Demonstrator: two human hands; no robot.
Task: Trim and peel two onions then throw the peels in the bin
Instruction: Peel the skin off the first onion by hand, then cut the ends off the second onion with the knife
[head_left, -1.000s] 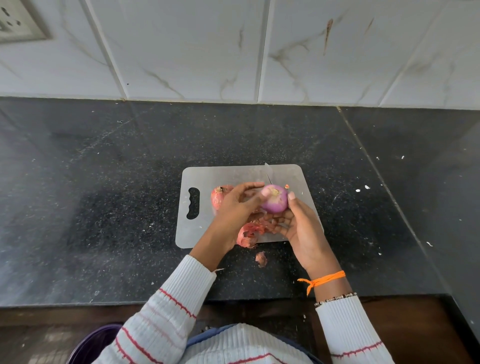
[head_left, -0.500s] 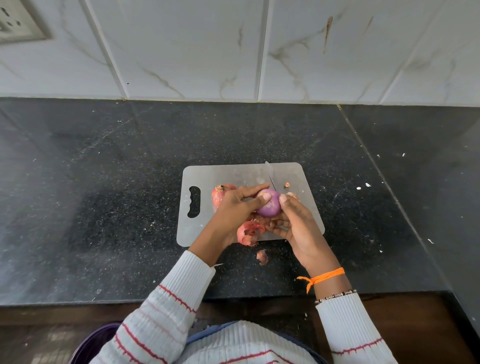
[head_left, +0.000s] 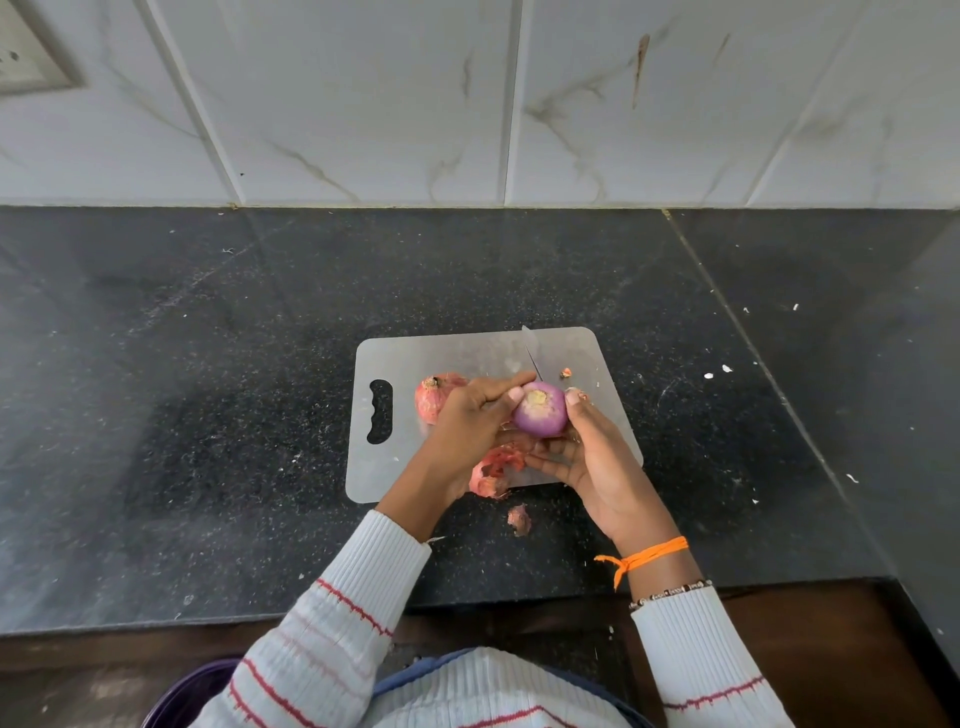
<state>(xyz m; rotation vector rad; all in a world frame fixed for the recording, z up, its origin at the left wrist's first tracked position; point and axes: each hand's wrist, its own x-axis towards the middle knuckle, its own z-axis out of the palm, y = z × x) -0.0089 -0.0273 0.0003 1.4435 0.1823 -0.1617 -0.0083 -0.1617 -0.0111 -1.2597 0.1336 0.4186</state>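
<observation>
Because the peels must go to the bin only at the end, I let them drop where they fall: one loose peel scrap (head_left: 519, 518) lies on the black countertop (head_left: 208, 415) nearest me, and a larger curled peel (head_left: 493, 470) rests at the near edge of the cutting board (head_left: 457, 358). Above the board, my right hand (head_left: 592, 457) cradles the peeled onion (head_left: 540, 408) from beneath, fingers curled round it and thumb pressed to its side, so the trimmed root end faces up for inspection. My left hand (head_left: 467, 421) closes on the onion's other side, thumb tip at the root end, judged to be picking at remaining skin. Behind that hand, the second onion (head_left: 434, 397) waits unpeeled on the board. Farther back, the knife blade (head_left: 531, 348) lies parked on the board, pointing away from me.
</observation>
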